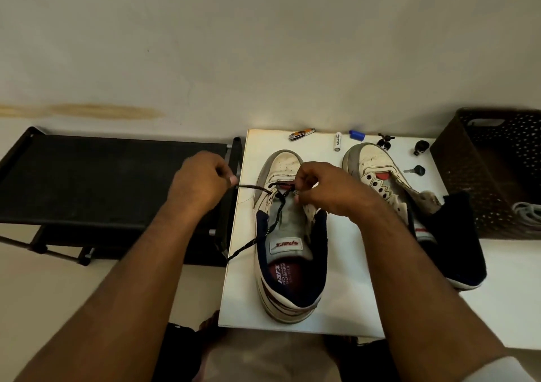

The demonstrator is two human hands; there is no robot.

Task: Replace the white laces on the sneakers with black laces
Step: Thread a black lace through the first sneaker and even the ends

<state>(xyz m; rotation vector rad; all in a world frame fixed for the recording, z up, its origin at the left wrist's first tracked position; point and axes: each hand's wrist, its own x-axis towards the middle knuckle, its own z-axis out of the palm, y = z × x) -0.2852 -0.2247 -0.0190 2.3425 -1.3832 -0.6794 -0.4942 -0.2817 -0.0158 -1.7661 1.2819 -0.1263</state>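
While both hands work at the toe end of the near sneaker, the black lace runs taut from the lowest eyelets out past the table's left edge. The left hand pinches that stretched end between thumb and curled fingers, held off the table. The right hand is curled over the eyelets at the front of the tongue, fingertips closed on the lace where it crosses; exactly which strand it holds is hidden under the fingers. A second length of lace trails down over the tongue and off the left edge.

The other sneaker lies near the right edge with bare eyelets, its tongue flopped out. The white laces appear to sit in the brown basket beside the table.

Judging from this, only the first crossing is in, so most of the lacing remains. The main risk is uneven ends: a hard pull by the left hand could drag the lace through and shorten the other side. The sneaker is unanchored apart from the right hand, so the same tug could slide it towards the left edge. A frayed tip could also snag at the next eyelet. Small items along the far edge, a battery and key among them, could be knocked off.
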